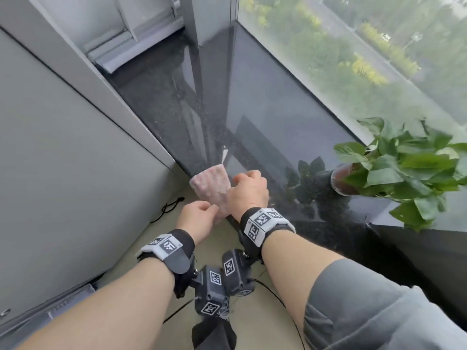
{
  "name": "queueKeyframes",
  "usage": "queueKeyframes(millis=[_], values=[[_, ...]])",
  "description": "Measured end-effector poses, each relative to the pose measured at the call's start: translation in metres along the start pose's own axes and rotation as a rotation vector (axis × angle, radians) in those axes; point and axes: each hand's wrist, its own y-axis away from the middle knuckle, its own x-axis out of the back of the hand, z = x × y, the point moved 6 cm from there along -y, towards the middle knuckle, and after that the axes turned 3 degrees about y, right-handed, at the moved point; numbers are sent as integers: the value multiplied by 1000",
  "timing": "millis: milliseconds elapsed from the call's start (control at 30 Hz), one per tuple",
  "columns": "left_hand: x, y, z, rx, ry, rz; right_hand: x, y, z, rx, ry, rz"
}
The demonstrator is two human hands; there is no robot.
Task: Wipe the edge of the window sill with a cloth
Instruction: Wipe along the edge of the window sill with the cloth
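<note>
A pink fluffy cloth [211,184] is draped over the near corner of the dark polished stone window sill [273,127], hanging down its front edge. My right hand [249,189] is closed on the cloth's right side on top of the sill. My left hand [198,217] grips the cloth's lower end just below the sill's edge. Both wrists wear black bands with printed square markers.
A potted green plant [404,170] stands on the sill at the right, close to the glass. A grey wall panel [63,160] runs along the left. A black cable [169,207] lies on the beige floor below. Window glass [366,59] borders the sill's far side.
</note>
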Motion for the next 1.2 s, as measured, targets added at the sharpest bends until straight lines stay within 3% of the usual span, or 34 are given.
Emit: queueKeyframes(millis=[167, 233, 333, 533, 667, 867, 1200], values=[[-13, 25, 12, -87, -40, 122, -9, 44, 12, 251, -28, -158], [-24, 45, 24, -142, -66, 162, 4, 59, 27, 257, -21, -103], [-44, 77, 45, -233, -16, 186, 40, 77, 49, 229, 27, 116], [-69, 120, 70, -321, 3, 302, 92, 90, 73, 250, -149, 148], [-90, 138, 79, -371, 26, 232, 103, 98, 80, 400, -127, 110], [-100, 153, 74, -311, 401, 43, 102, 120, 102, 442, -110, 108], [-146, 189, 82, -348, 342, -17, 131, 156, 156, 387, -53, 215]])
